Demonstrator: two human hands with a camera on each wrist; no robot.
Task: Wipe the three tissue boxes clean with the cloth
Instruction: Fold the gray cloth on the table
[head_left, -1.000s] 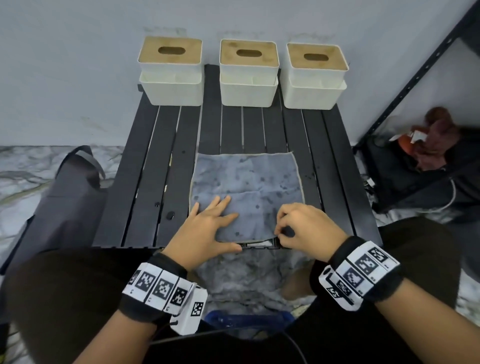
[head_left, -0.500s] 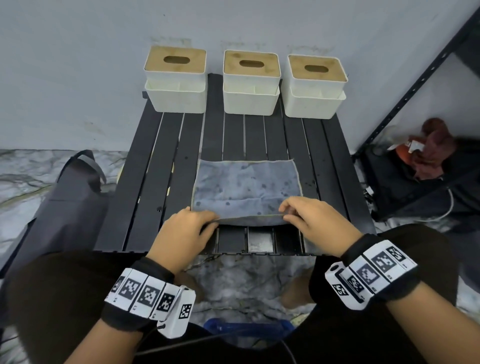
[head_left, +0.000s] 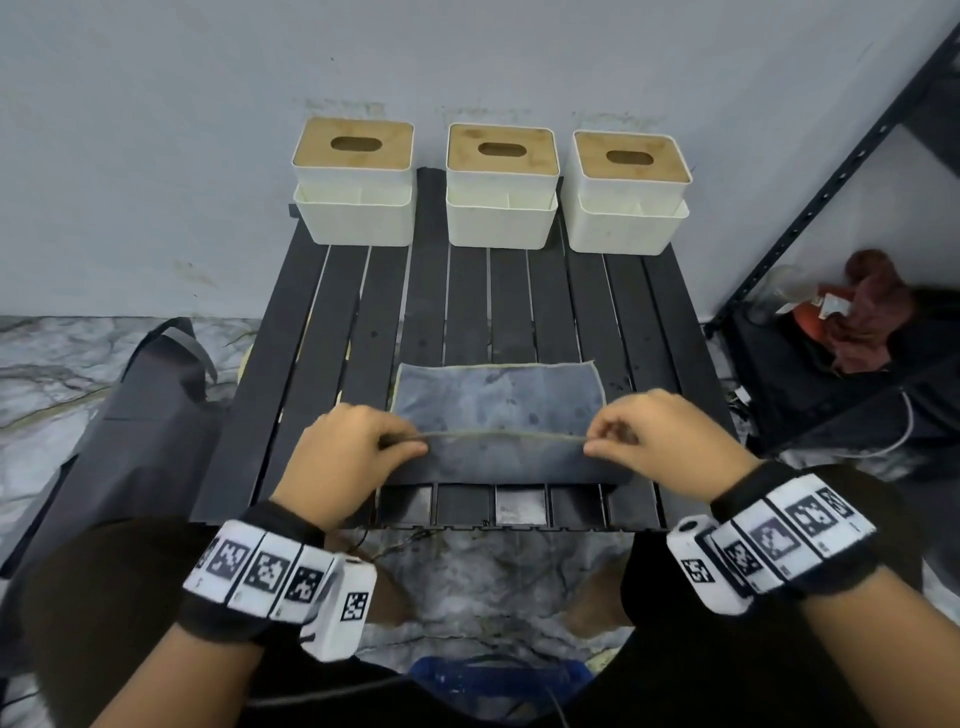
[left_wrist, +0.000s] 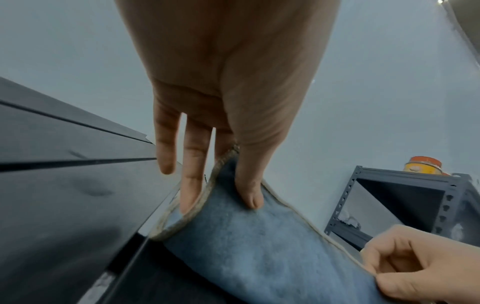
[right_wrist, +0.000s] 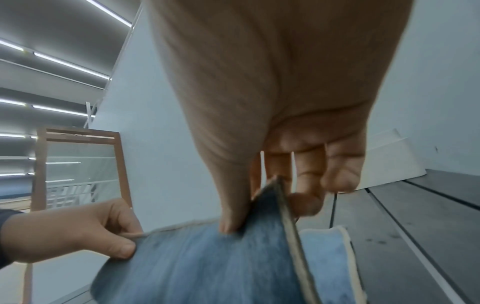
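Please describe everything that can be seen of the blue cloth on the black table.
The cloth is grey-blue, soft and fleecy in look, with a pale stitched border and dark specks. It is folded: its far part lies flat on the near half of the black slatted table, and its near edge is lifted. The left hand and the right hand each pinch one near corner, thumb on top, and the edge runs straight between them.

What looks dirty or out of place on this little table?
The blue-grey cloth both hands are pinching is speckled with dark spots and its pale edging looks grubby. The right tissue box sits slightly turned compared with the other two. Nothing is spilled or broken.
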